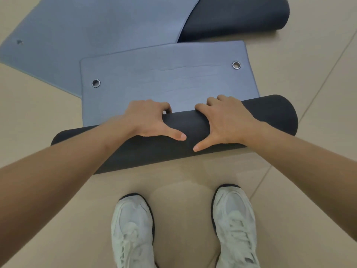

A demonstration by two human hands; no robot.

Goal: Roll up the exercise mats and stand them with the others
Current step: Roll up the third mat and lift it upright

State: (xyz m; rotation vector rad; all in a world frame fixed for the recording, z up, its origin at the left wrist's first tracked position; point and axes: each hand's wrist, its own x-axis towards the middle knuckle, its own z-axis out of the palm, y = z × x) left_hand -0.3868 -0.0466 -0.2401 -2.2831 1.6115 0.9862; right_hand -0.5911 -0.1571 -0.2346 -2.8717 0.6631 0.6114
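Observation:
A grey-blue exercise mat lies on the floor in front of me, mostly rolled into a thick dark roll across the middle of the view. Its short flat end shows two metal eyelets. My left hand and my right hand both press on top of the roll, fingers curled over its far side, thumbs pointing toward each other. Beyond it, a second mat lies partly flat at the upper left, with its own dark rolled part at the upper right.
The floor is beige tile with seams running diagonally at the right. My two white sneakers stand just behind the roll at the bottom of the view. The second mat's edge overlaps the near mat's far end.

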